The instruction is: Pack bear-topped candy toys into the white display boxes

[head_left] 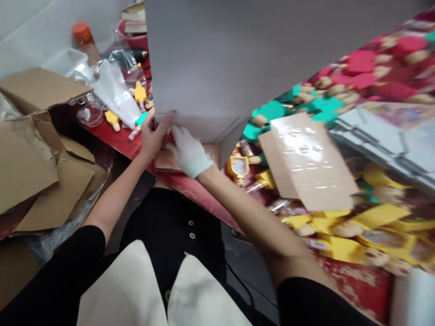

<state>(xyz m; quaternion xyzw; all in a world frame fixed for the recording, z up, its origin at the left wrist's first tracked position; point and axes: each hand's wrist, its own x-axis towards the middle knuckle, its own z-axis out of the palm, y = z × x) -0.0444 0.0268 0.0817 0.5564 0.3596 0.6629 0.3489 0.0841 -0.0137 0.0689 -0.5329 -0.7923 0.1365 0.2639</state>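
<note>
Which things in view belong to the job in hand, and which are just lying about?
Likely job things:
large grey panel, by the left hand and gloved right hand
pinkish-brown flat piece beneath them

Seemingly lying about:
orange-capped bottle
opened cardboard box
plastic bags

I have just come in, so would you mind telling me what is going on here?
A person is working with both hands at the foot of a large grey panel, near the edge of a red table. The bare left hand and the pale-gloved right hand are close together; what is between their fingers is too unclear to tell. On the right, a pale brown card piece lies among yellow pieces and green ones. Opened cardboard is on the left.
</note>
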